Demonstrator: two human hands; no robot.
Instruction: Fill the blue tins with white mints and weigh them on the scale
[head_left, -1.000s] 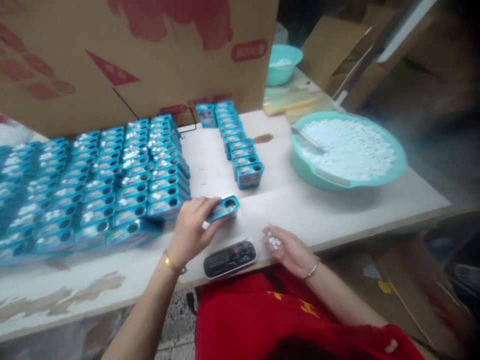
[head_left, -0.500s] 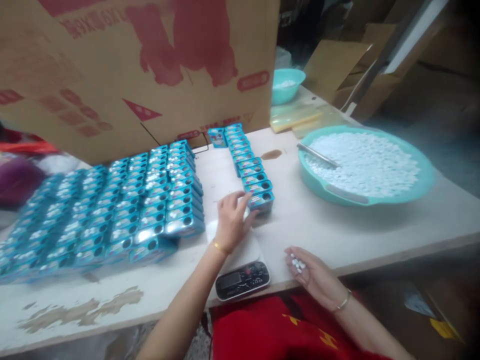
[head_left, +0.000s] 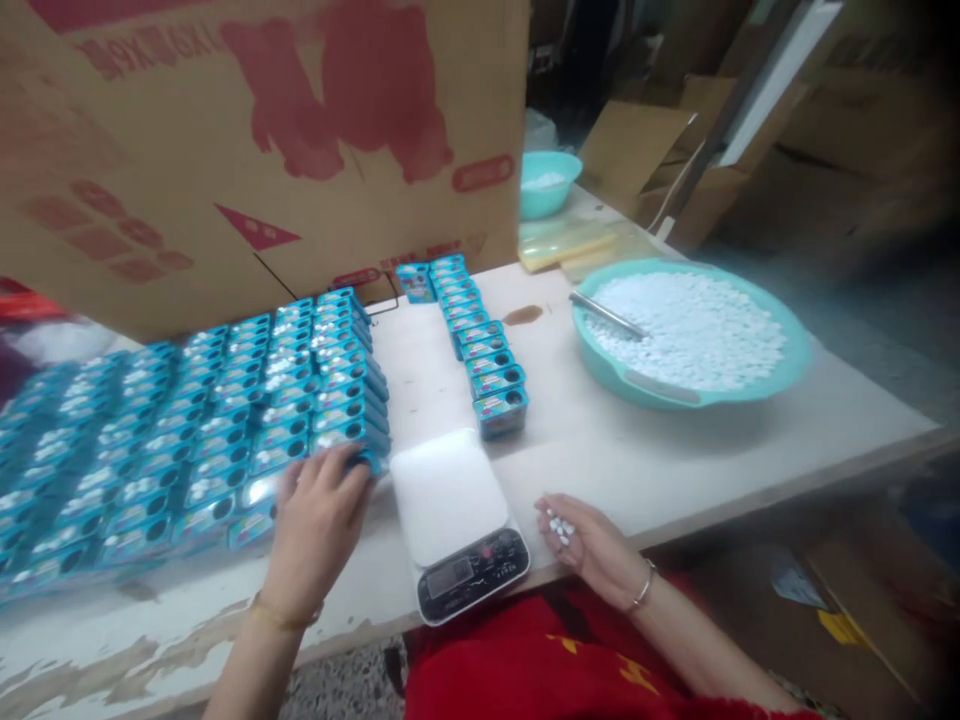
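Observation:
My left hand [head_left: 321,515] is at the front end of the block of small blue boxes [head_left: 217,420], its fingers bent round the front box of the right-hand column; the hand hides most of that box. Each box seems to have a dark round hole on top. In the cupped palm of my right hand [head_left: 596,550] lie several small white tablets [head_left: 559,527]. Between my hands sits a white kitchen scale [head_left: 450,500] with a bare plate and a black display panel. Beyond it a single line of blue boxes [head_left: 501,412] runs toward the back.
On the right stands a wide turquoise basin [head_left: 675,397] heaped with white tablets, a metal scoop handle [head_left: 607,315] sticking out. A big cardboard carton [head_left: 262,200] walls off the back. Behind are a smaller turquoise bowl [head_left: 540,200] and clear plastic bags [head_left: 585,250].
My left hand has moved left from the front box of the single line, across the scale, to the block's front. My right hand stays beside the scale with the tablets. The view has shifted slightly.

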